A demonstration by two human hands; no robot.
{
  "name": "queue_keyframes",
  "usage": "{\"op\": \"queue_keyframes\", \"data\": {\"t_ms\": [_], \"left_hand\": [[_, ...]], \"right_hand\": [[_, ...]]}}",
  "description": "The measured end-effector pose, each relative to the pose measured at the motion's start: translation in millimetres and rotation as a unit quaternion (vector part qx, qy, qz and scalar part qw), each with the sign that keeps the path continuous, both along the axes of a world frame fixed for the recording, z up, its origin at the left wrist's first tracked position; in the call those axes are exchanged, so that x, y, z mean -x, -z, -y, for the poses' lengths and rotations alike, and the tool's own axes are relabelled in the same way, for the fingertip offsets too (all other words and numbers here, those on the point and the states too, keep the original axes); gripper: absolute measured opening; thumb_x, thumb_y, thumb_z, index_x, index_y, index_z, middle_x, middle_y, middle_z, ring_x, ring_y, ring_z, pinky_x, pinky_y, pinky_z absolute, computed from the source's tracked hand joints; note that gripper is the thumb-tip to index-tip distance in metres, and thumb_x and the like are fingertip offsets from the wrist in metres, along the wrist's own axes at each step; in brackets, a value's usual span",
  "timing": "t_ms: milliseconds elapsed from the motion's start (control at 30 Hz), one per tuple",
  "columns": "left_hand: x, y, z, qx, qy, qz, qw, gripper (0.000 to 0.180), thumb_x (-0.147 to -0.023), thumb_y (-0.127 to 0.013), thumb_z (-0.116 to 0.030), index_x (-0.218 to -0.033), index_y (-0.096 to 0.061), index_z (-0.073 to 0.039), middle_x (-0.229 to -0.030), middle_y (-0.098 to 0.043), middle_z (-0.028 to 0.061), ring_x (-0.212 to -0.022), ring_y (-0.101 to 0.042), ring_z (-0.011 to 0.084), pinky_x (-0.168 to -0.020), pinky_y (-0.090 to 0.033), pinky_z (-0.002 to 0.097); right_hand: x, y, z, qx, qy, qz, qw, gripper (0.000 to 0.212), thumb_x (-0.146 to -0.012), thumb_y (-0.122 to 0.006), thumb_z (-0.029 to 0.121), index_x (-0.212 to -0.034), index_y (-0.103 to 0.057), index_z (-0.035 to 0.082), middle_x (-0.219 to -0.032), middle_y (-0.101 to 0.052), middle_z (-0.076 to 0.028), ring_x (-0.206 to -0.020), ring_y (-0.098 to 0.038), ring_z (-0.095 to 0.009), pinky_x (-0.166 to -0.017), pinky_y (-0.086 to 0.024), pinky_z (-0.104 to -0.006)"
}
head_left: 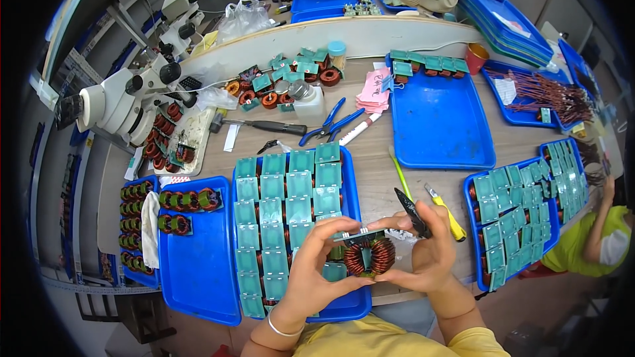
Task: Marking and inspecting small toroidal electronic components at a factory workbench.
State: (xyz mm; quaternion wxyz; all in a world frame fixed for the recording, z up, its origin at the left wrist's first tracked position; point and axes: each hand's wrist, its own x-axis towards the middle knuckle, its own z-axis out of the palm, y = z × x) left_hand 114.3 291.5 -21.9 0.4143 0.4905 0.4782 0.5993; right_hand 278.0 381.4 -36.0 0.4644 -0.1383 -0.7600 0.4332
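Observation:
Between both hands I hold a copper-wound toroidal coil (377, 258) with a small circuit board on its upper side, above the front edge of the table. My left hand (316, 271) grips it from the left, thumb below and fingers at the board. From the right, my right hand (430, 254) steadies the coil with its thumb. A black pointed tool, tweezers-like (411, 211), is also tucked in my right hand. Under my left hand lies a blue tray (348, 172) filled with rows of green boards (272, 209) on coils.
Left stand another blue tray (198, 271) with a few coils and a microscope (119, 102). Blue-handled pliers (331, 125), a hammer (264, 125) and a yellow cutter (446, 211) lie about. A further tray (443, 152) sits behind. Two other people work nearby.

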Motion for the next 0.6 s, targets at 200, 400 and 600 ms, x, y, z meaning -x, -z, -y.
{"op": "queue_keyframes", "data": {"t_ms": [200,400,600], "left_hand": [[-1.0,-0.7,3.8,0.018,0.051,0.107,0.993,0.068,-0.065,-0.073,0.006,-0.124,-0.04,0.001,-0.124,-0.045,0.0127,-0.115,-0.045,0.0226,-0.096,-0.038,0.0364],[-3.2,-1.5,-1.2,0.035,0.114,0.231,0.966,0.069,-0.068,-0.07,0.007,-0.127,-0.035,0.004,-0.126,-0.043,0.0161,-0.117,-0.043,0.0235,-0.098,-0.036,0.0359],[-5.3,-3.2,-2.4,0.013,0.121,0.228,0.966,0.069,-0.069,-0.07,0.006,-0.128,-0.034,0.005,-0.129,-0.042,0.0199,-0.12,-0.041,0.0254,-0.1,-0.035,0.0368]], "right_hand": [[-1.6,-4.8,4.8,-0.074,0.035,0.031,0.996,0.102,-0.054,-0.086,0.016,-0.134,-0.024,0.001,-0.103,-0.041,-0.01,-0.092,-0.061,-0.033,-0.079,-0.051,-0.0416],[5.1,-5.2,6.5,-0.12,0.087,-0.063,0.987,0.076,-0.059,-0.084,0.02,-0.119,-0.045,-0.006,-0.105,-0.049,-0.012,-0.085,-0.056,-0.023,-0.068,-0.047,-0.033],[6.9,-10.5,4.6,-0.152,0.095,-0.08,0.981,0.072,-0.059,-0.084,0.02,-0.115,-0.048,-0.004,-0.104,-0.05,-0.013,-0.082,-0.057,-0.024,-0.066,-0.047,-0.034]]}}
